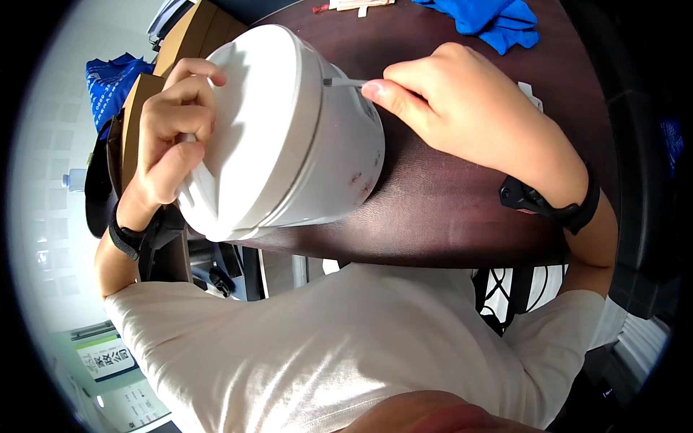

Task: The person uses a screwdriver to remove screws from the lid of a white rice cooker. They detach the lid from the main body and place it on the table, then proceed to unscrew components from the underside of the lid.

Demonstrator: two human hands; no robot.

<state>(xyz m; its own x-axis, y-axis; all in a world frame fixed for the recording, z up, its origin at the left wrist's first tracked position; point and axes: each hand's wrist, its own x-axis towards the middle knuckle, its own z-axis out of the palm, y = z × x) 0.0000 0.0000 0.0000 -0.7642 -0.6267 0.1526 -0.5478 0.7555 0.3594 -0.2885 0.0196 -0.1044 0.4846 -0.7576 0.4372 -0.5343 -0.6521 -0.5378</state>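
Observation:
A white lidded bucket (350, 151) with reddish-brown marks low on its side leans toward me at the table's left edge. My left hand (177, 130) is closed on a white handle (198, 189) at the near left of its round lid (260, 115). In my right hand (447, 101), a thin white tool (346, 83) with a small grey tip is pinched between thumb and fingers. Its tip meets the bucket just below the lid's rim, on the right side. The tool's other end is hidden inside the hand.
The dark brown table (447, 209) has a curved near edge. Blue fabric (491, 22) lies at its far side, near a small white item (361, 6) with red on it. Cardboard boxes (206, 36) and a blue bag (115, 83) stand at left. A white object (530, 94) shows behind my right wrist.

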